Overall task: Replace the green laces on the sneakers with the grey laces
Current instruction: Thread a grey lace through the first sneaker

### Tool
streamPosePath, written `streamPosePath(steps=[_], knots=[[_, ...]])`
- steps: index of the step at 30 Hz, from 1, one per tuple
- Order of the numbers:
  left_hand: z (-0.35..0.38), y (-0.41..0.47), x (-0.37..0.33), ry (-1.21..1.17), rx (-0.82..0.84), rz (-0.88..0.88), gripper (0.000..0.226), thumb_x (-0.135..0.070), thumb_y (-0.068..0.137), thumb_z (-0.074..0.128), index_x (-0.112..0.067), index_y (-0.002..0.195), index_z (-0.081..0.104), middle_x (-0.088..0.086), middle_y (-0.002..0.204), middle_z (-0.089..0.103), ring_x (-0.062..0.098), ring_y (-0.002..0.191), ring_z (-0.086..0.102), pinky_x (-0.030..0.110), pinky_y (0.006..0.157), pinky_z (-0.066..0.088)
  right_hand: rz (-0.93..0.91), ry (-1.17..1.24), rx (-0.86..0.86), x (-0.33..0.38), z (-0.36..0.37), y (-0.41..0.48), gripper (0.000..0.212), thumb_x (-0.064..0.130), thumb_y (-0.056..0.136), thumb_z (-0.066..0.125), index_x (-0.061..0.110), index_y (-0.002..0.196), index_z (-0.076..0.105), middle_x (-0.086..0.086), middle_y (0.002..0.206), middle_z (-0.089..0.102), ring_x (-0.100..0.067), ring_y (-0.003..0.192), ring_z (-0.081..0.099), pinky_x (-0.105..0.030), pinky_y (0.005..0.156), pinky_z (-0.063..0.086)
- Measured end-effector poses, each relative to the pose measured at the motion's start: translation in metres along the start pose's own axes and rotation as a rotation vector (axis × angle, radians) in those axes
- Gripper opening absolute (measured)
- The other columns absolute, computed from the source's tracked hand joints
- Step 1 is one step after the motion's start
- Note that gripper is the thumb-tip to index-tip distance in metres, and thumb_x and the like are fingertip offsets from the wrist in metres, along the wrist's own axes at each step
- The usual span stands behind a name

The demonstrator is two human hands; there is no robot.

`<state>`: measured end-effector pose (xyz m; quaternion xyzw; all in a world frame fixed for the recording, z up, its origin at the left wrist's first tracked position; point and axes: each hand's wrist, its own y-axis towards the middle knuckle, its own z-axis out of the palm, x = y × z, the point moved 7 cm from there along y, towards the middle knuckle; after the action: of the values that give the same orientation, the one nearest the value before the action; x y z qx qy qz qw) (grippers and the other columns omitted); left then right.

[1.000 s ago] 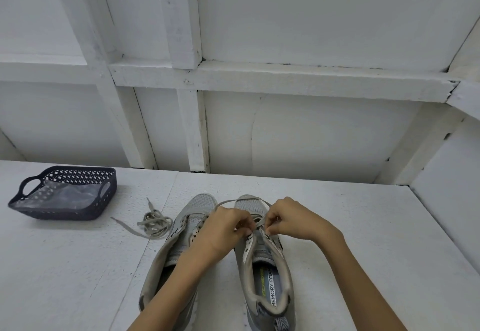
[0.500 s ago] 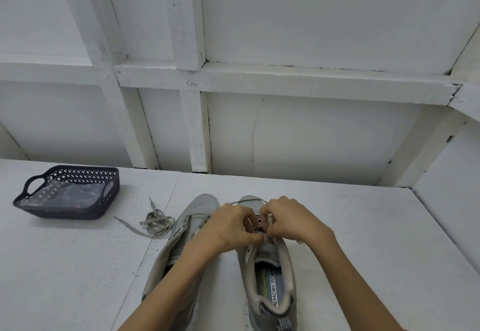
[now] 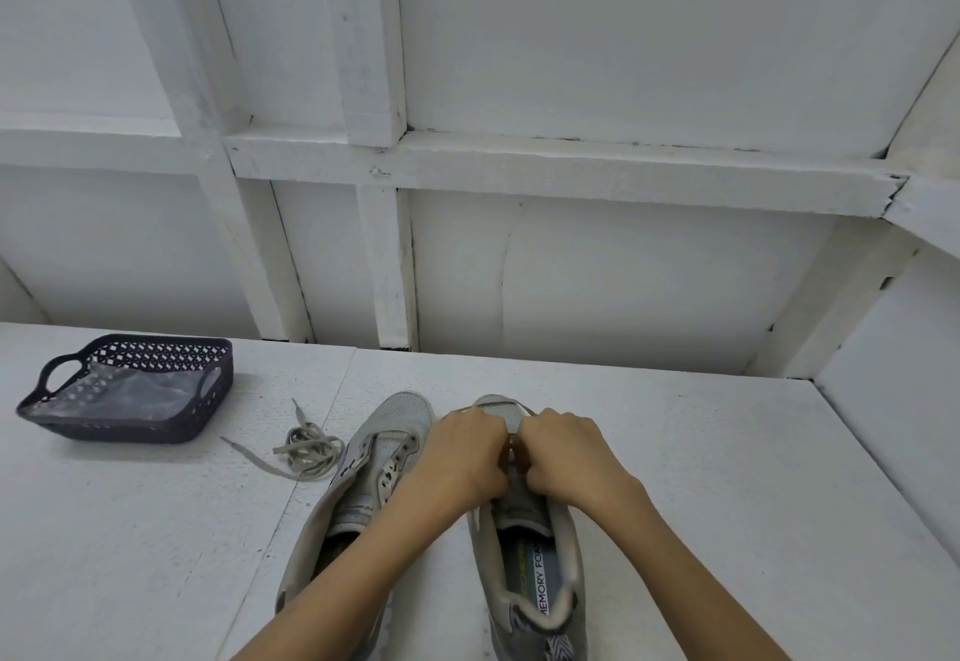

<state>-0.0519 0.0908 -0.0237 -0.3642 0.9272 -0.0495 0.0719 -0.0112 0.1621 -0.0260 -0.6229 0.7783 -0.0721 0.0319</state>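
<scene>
On the white painted table [image 3: 675, 452], your left hand [image 3: 462, 458] and right hand [image 3: 566, 458] have drawn together, pinching the pale grey lace [image 3: 498, 405] over the right grey mesh sneaker [image 3: 524, 546], threading underway.

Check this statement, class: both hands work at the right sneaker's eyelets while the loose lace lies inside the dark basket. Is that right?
Not quite. The head view shows the loose lace on the table, between the dark basket and the left sneaker. Both hands, left hand and right hand, do work at the right sneaker.

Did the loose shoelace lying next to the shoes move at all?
No. The loose lace lies in the same curled pile between the dark basket and the left sneaker, unchanged against both.
</scene>
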Motion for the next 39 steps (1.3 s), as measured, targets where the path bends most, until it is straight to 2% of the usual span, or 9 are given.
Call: streamPosePath(steps=[6, 10, 14, 18, 25, 31, 33, 36, 39], knots=[[0.009, -0.012, 0.015, -0.348, -0.284, -0.003, 0.021, -0.023, 0.082, 0.06, -0.031, 0.096, 0.073, -0.009, 0.103, 0.065, 0.015, 0.099, 0.06, 0.031, 0.077, 0.048, 0.054, 0.319, -0.211, -0.016, 0.007, -0.004, 0.008, 0.018, 0.078, 0.067, 0.025, 0.083, 0.07, 0.006, 0.096, 0.059, -0.016, 0.093, 0.055, -0.029, 0.068, 0.041], [0.02, -0.028, 0.025, -0.733, -0.504, -0.053, 0.011, -0.024, 0.082, 0.069, -0.034, 0.087, 0.069, -0.02, 0.083, 0.07, -0.003, 0.083, 0.065, 0.029, 0.075, 0.052, 0.121, 0.997, -0.265, -0.031, 0.019, -0.01, 0.02, 0.01, 0.073, 0.08, 0.027, 0.067, 0.071, 0.007, 0.073, 0.071, -0.005, 0.073, 0.064, -0.022, 0.067, 0.048], [0.034, -0.033, 0.027, -1.163, -0.52, -0.155, 0.022, -0.008, 0.08, 0.074, -0.028, 0.086, 0.066, -0.011, 0.077, 0.073, 0.002, 0.077, 0.068, 0.03, 0.074, 0.054, 0.099, 1.551, -0.221, -0.033, 0.03, -0.012, 0.009, -0.003, 0.077, 0.074, 0.004, 0.081, 0.076, -0.007, 0.077, 0.074, -0.011, 0.074, 0.068, -0.018, 0.067, 0.052], [0.041, -0.03, 0.027, -1.338, -0.506, -0.191, 0.03, -0.003, 0.079, 0.075, -0.022, 0.093, 0.057, -0.002, 0.071, 0.073, 0.007, 0.068, 0.068, 0.021, 0.066, 0.049, -0.003, 1.583, -0.138, -0.03, 0.029, -0.007, 0.012, -0.002, 0.076, 0.073, 0.002, 0.086, 0.076, -0.009, 0.082, 0.075, -0.016, 0.08, 0.071, -0.02, 0.071, 0.053], [0.038, -0.021, 0.023, -1.337, -0.442, -0.093, 0.034, 0.0, 0.076, 0.076, -0.015, 0.099, 0.057, -0.001, 0.07, 0.073, 0.001, 0.07, 0.068, 0.007, 0.067, 0.045, -0.146, 1.371, -0.049, -0.033, 0.025, 0.001, 0.014, 0.0, 0.084, 0.069, 0.013, 0.08, 0.074, -0.001, 0.077, 0.069, -0.014, 0.076, 0.061, -0.024, 0.072, 0.05], [0.049, -0.011, 0.008, -1.254, -0.309, 0.088, 0.046, -0.045, 0.069, 0.075, -0.027, 0.109, 0.063, -0.011, 0.103, 0.071, 0.004, 0.101, 0.065, 0.032, 0.098, 0.049, -0.102, 1.391, -0.178, -0.044, 0.026, 0.0, 0.015, -0.003, 0.081, 0.07, 0.011, 0.078, 0.073, -0.001, 0.078, 0.071, -0.017, 0.079, 0.065, -0.023, 0.073, 0.052], [0.053, -0.01, 0.007, -1.271, -0.319, 0.08, 0.05, -0.054, 0.068, 0.073, -0.027, 0.109, 0.063, -0.014, 0.104, 0.071, 0.0, 0.103, 0.064, 0.039, 0.112, 0.036, -0.112, 1.397, -0.176, -0.042, 0.023, 0.0, 0.017, -0.005, 0.08, 0.069, 0.011, 0.077, 0.073, 0.001, 0.077, 0.07, -0.014, 0.077, 0.066, -0.021, 0.071, 0.051], [0.049, -0.008, 0.007, -1.115, -0.39, 0.067, 0.049, -0.067, 0.067, 0.063, -0.031, 0.101, 0.064, -0.017, 0.093, 0.071, -0.008, 0.099, 0.062, 0.033, 0.12, -0.006, -0.165, 1.378, -0.173, -0.035, 0.01, 0.002, 0.017, -0.006, 0.082, 0.067, 0.01, 0.078, 0.072, 0.001, 0.076, 0.069, -0.012, 0.074, 0.065, -0.022, 0.07, 0.052], [0.045, -0.009, 0.005, -1.059, -0.436, 0.081, 0.042, -0.068, 0.069, 0.061, -0.036, 0.095, 0.065, -0.023, 0.093, 0.071, -0.011, 0.1, 0.06, 0.029, 0.117, -0.017, -0.22, 1.445, -0.166, -0.026, -0.011, 0.006, 0.013, -0.006, 0.085, 0.063, 0.005, 0.08, 0.067, 0.001, 0.068, 0.064, -0.01, 0.061, 0.058, -0.017, 0.057, 0.046]])
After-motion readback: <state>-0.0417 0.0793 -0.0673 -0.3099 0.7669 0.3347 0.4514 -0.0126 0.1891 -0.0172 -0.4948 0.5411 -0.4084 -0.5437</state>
